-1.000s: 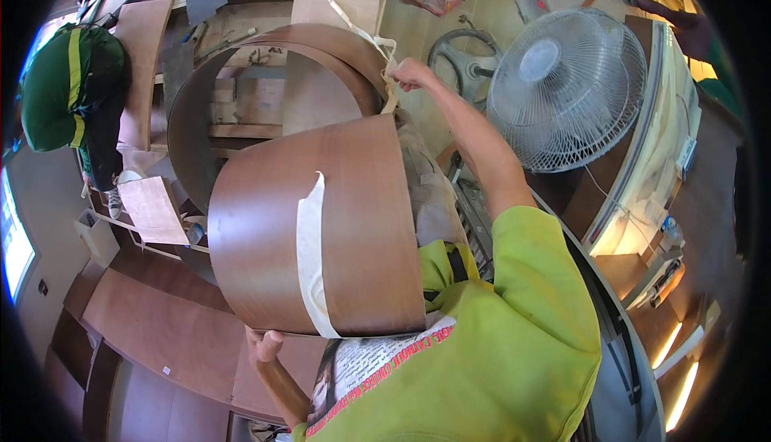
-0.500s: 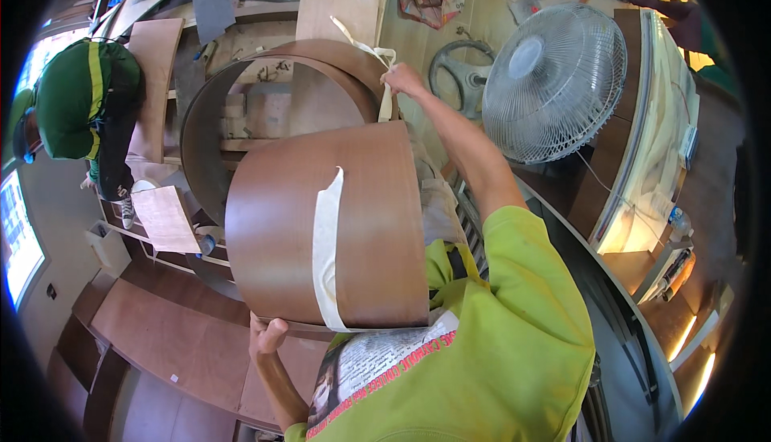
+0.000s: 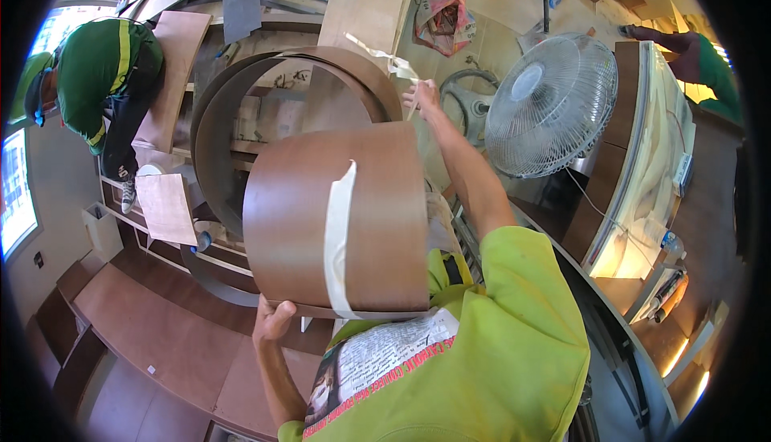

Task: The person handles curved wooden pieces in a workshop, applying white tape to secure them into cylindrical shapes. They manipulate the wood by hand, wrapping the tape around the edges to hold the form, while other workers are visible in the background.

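A curved brown wood-veneer sheet [image 3: 377, 217], bent into a drum shape, rests against my front. A pale strip of masking tape [image 3: 338, 237] runs down its face. Its near lower edge is in the grip of my left hand [image 3: 274, 321], thumb outside and the other fingers partly hidden. Out beyond the sheet's far right corner, my right hand [image 3: 424, 98] pinches a loose, crumpled length of cream tape [image 3: 395, 63]. That tape lies by the rim of a larger brown hoop [image 3: 210, 129], which stands open behind the sheet.
A round-caged fan [image 3: 554, 105] stands at right, beside a handwheel [image 3: 464, 98]. A red-and-white bag [image 3: 444, 24] lies on the floor. Far left, a co-worker in green [image 3: 108, 65] bends over near a wooden panel [image 3: 173, 81]. A pale board [image 3: 165, 207] lies left of the hoop.
The view has shifted, so most surroundings appear farther right. My right hand still pinches the tape, now slightly farther from the hoop's rim. The left hand keeps its hold on the sheet.
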A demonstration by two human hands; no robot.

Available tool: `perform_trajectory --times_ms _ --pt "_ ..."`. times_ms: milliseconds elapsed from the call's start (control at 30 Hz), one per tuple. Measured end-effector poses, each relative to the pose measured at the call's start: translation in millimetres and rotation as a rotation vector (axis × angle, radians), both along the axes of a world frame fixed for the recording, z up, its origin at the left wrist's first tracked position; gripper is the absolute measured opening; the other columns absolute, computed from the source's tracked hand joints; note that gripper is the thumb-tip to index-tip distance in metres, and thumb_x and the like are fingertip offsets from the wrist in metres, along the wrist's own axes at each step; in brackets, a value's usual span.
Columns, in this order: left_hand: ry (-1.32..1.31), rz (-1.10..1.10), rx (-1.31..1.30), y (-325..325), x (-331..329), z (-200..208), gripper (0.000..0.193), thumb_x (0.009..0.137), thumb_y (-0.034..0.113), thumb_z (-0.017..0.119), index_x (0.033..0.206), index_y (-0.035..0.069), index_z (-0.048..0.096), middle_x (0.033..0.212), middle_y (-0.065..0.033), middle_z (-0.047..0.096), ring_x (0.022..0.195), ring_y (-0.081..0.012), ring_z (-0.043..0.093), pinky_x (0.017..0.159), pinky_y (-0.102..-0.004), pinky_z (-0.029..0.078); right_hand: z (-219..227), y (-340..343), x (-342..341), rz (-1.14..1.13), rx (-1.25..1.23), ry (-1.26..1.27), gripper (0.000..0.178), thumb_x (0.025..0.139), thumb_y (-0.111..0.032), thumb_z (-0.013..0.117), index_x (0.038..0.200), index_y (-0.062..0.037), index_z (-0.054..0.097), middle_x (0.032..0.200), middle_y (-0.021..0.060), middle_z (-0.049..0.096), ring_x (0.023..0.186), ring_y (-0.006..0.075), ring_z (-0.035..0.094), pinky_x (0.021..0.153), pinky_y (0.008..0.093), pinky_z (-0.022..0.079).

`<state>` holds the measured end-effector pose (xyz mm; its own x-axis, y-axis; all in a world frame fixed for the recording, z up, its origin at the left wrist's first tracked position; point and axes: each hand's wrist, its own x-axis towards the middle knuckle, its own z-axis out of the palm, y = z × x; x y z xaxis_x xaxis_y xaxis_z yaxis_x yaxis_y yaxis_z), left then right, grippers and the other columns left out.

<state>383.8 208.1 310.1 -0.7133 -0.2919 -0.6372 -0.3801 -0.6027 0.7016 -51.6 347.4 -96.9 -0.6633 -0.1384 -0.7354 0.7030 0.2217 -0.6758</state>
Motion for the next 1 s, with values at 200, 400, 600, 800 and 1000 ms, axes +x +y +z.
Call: perform_trajectory --times_ms 200,400,600,800,1000 --pt "0.031 -0.168 -0.101 0 -21 2 0.045 0.087 0.031 0.069 0.115 -0.002 0.058 0.109 -0.0055 0.062 0.102 -0.0145 0.055 0.09 -0.0326 0.043 15 13 -38 0.463 0.485 1.012 0.037 0.085 -0.04 0.06 0.083 -0.0037 0.066 0.072 0.0146 0.063 0.067 0.0287 0.063 0.061 0.0401 0.049" --pt "-0.014 -0.288 -0.125 2 -38 8 0.041 0.088 0.031 0.068 0.108 -0.004 0.061 0.1 -0.0052 0.063 0.097 -0.0138 0.055 0.085 -0.0323 0.045 157 -66 -73 0.677 0.25 0.912 0.036 0.084 -0.041 0.061 0.084 -0.0056 0.068 0.073 0.0172 0.067 0.07 0.0336 0.065 0.064 0.0429 0.05" --pt "0.031 -0.303 -0.33 10 -49 20 0.04 0.09 0.032 0.066 0.106 -0.004 0.061 0.095 -0.0046 0.063 0.091 -0.0144 0.055 0.081 -0.0318 0.046 238 -109 -76 0.955 0.023 0.742 0.032 0.085 -0.036 0.063 0.083 -0.0044 0.071 0.071 0.0132 0.069 0.064 0.0207 0.069 0.063 0.0337 0.053" --pt "0.041 -0.215 -0.413 20 -43 17 0.038 0.092 0.03 0.063 0.107 -0.005 0.06 0.092 -0.0038 0.064 0.086 -0.0113 0.055 0.076 -0.0282 0.046 283 -143 -58 1.056 -0.17 0.499 0.03 0.085 -0.027 0.071 0.082 0.0025 0.069 0.075 0.0109 0.069 0.066 0.0145 0.068 0.056 0.0247 0.05" --pt "0.16 -0.136 -0.378 40 -30 5 0.03 0.094 0.022 0.062 0.108 -0.005 0.061 0.093 -0.0026 0.064 0.084 -0.0097 0.055 0.073 -0.0264 0.047 292 -155 -26 0.865 -0.317 0.418 0.024 0.081 -0.022 0.076 0.086 -0.0008 0.065 0.078 0.0075 0.065 0.059 0.0105 0.057 0.048 0.0249 0.043"
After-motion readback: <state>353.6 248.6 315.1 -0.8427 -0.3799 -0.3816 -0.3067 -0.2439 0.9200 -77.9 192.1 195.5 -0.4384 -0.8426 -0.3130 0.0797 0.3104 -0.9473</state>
